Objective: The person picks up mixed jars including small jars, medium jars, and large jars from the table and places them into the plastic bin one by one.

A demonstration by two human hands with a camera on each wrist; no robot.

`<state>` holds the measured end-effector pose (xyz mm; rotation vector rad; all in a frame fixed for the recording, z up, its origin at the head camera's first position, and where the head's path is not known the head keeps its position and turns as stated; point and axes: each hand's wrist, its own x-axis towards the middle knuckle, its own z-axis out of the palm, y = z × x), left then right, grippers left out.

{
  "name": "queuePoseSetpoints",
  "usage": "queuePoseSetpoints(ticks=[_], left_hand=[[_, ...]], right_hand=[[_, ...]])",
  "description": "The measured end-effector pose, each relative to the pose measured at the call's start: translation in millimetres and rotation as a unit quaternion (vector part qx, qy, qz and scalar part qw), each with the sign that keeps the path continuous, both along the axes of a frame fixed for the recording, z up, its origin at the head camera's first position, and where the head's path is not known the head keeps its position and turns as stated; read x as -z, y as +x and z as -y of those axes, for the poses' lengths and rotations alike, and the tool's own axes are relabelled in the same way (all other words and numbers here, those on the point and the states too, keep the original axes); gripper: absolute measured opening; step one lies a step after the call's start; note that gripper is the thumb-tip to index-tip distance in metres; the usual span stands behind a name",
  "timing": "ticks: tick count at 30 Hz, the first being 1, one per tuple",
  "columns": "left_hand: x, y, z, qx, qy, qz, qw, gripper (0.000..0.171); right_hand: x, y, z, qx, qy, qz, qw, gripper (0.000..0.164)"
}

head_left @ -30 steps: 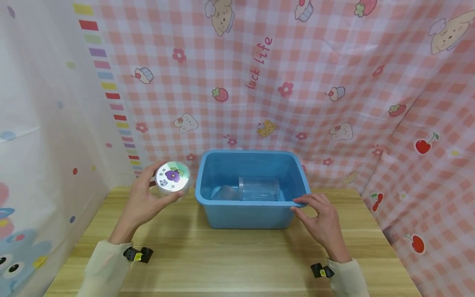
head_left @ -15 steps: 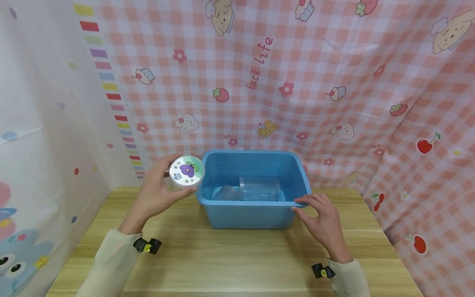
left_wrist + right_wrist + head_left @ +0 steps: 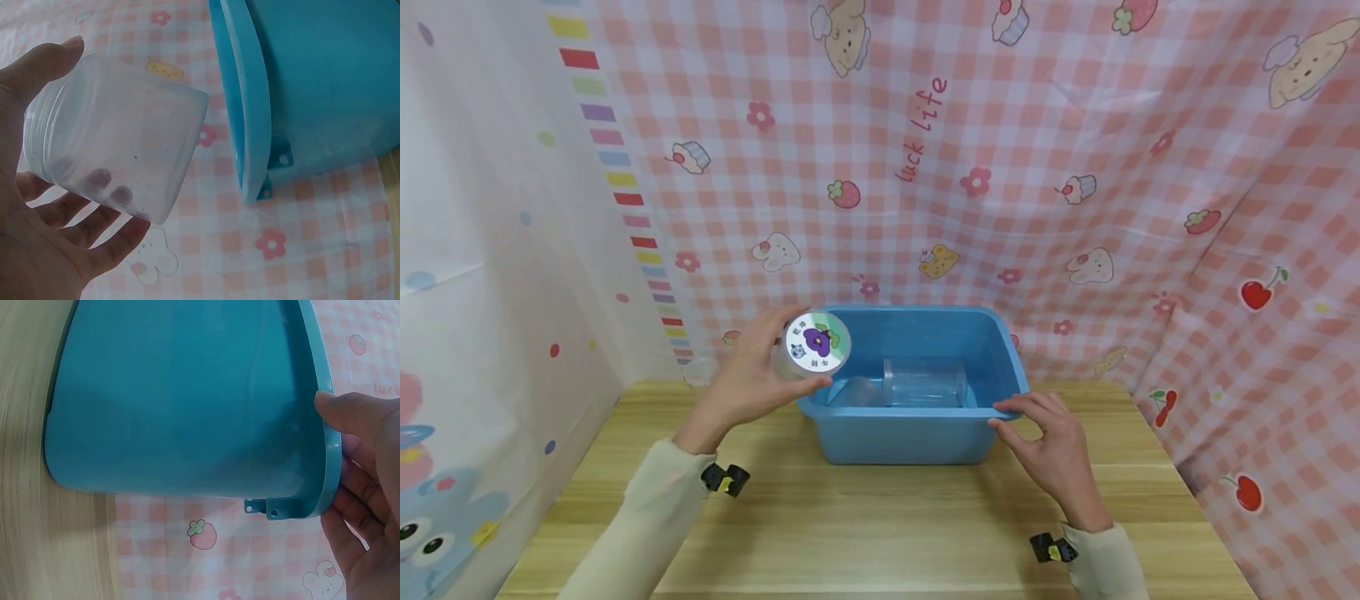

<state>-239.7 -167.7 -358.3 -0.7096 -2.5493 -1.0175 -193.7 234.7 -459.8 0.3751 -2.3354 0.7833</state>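
Note:
My left hand (image 3: 748,371) grips a clear plastic jar (image 3: 134,137) around its side, thumb on one side and fingers on the other. On the jar's lid (image 3: 817,342) is a printed purple flower with green leaves. The jar is held up over the left end of a blue plastic bin (image 3: 910,437), hiding part of its rim. With thumb and fingers my right hand (image 3: 1048,442) pinches the bin's front right rim corner; the right wrist view shows the thumb (image 3: 350,412) on the rim's outer side. Inside the bin a clear jar (image 3: 925,383) lies on its side.
Another clear, rounded piece (image 3: 859,392) is beside the lying jar in the bin, partly hidden by the front wall. The bin stands on a wooden table (image 3: 880,533) near its back edge. A pink checked cloth (image 3: 880,242) hangs behind it.
My left hand has carried the jar rightward from beside the bin to above its left end. My right hand and the bin have stayed in place.

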Motion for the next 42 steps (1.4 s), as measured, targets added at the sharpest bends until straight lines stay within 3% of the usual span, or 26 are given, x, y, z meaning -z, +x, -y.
queuePoseSetpoints(ticks=[12, 23, 42], left_hand=[[4.9, -8.8, -17, 0.03, -0.052, 0.028, 0.9978, 0.103], [10.7, -6.6, -15, 0.023, -0.068, 0.057, 0.9958, 0.102], [17.9, -5.1, -7, -0.017, -0.082, -0.013, 0.9964, 0.102]], right_hand=[[0.9, 0.1, 2, -0.001, 0.005, 0.002, 1.0, 0.025], [1.0, -0.6, 1, -0.005, 0.003, -0.004, 1.0, 0.025], [0.4, -0.2, 1, 0.003, 0.001, -0.003, 1.0, 0.023]])
